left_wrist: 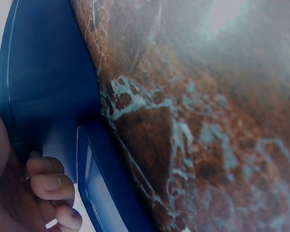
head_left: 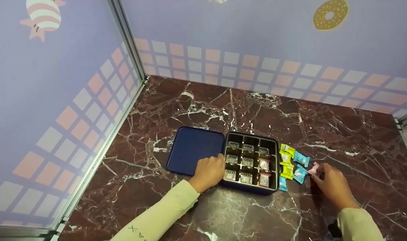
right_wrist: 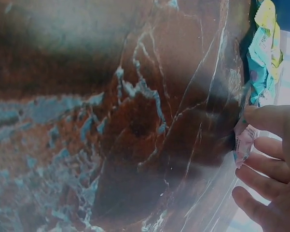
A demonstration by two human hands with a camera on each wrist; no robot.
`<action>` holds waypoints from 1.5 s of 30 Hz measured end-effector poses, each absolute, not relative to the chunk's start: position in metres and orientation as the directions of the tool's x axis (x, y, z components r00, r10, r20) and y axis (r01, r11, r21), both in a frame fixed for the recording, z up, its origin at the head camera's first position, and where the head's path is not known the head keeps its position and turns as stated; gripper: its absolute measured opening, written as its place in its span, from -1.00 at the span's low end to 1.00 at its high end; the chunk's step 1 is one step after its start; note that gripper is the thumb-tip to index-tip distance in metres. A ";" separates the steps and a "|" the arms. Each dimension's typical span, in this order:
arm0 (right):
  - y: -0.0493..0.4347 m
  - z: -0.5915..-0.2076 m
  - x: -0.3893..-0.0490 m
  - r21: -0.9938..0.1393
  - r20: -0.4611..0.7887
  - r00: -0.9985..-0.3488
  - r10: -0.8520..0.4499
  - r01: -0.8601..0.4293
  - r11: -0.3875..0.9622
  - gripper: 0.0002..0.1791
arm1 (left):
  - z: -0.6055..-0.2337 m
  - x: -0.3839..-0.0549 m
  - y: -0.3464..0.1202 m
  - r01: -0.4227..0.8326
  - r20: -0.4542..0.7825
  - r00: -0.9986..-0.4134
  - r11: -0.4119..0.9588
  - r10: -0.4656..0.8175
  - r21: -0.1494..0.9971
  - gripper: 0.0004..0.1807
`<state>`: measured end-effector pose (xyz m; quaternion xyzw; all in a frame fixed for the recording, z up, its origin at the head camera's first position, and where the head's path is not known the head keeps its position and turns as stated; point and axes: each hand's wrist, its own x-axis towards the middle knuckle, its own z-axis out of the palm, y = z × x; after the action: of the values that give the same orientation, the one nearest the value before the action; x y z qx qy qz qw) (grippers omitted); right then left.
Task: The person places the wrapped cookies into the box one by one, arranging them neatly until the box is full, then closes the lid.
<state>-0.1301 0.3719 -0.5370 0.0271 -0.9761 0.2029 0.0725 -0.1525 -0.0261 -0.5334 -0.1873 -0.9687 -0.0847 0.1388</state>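
A dark blue box (head_left: 253, 189) holds a divided insert with nine compartments. Two pink-wrapped candies (head_left: 264, 164) sit in its right column, in the middle and front compartments. My left hand (head_left: 208, 170) is at the box's left edge, its fingers curled against the wall, above the right side of the blue lid (head_left: 195, 147). To the right of the box, my right hand (head_left: 334, 184) pinches a pink-wrapped candy (right_wrist: 243, 142) between thumb and fingers. Beside it lie several blue-wrapped candies (head_left: 300, 174) and yellow-wrapped candies (head_left: 287, 171); the left fingertips are partly hidden in the head view.
The dark red marbled tabletop (head_left: 203, 107) carries small white specks behind the box. Printed panels (head_left: 257, 30) enclose the back and left side, and a metal corner post (head_left: 130, 40) stands at the back left.
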 end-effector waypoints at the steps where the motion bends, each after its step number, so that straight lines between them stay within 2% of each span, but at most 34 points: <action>1: 0.372 -0.538 -0.130 -0.393 0.167 -0.985 -0.028 -0.093 0.915 -0.77 | -0.534 -0.153 -0.026 0.387 0.306 -0.890 0.916 0.339 0.108 -0.73; 6: 0.370 -0.539 -0.131 -0.394 0.226 -0.973 -0.039 -0.128 0.910 -0.82 | -0.534 -0.153 -0.026 0.388 0.319 -0.885 0.915 0.338 0.106 -0.74; 14: 0.368 -0.541 -0.132 -0.348 0.282 -0.959 -0.041 -0.142 0.927 -0.78 | -0.533 -0.153 -0.026 0.391 0.304 -0.887 0.915 0.346 0.100 -0.73; 25: 0.364 -0.538 -0.133 -0.348 0.215 -0.975 -0.052 -0.126 0.929 -0.74 | -0.532 -0.155 -0.027 0.383 0.252 -0.905 0.915 0.344 0.125 -0.72; 35: 0.363 -0.540 -0.133 -0.353 0.251 -0.968 -0.026 -0.117 0.928 -0.81 | -0.533 -0.152 -0.026 0.389 0.315 -0.886 0.916 0.341 0.103 -0.73; 45: 0.363 -0.541 -0.130 -0.345 0.244 -0.970 -0.008 -0.094 0.934 -0.79 | -0.534 -0.152 -0.026 0.369 0.262 -0.909 0.919 0.325 0.139 -0.70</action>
<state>-0.1297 0.3631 -0.5414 0.0260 -0.9760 0.1797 0.1200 -0.1522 -0.0257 -0.5339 -0.1786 -0.9724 -0.0930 0.1176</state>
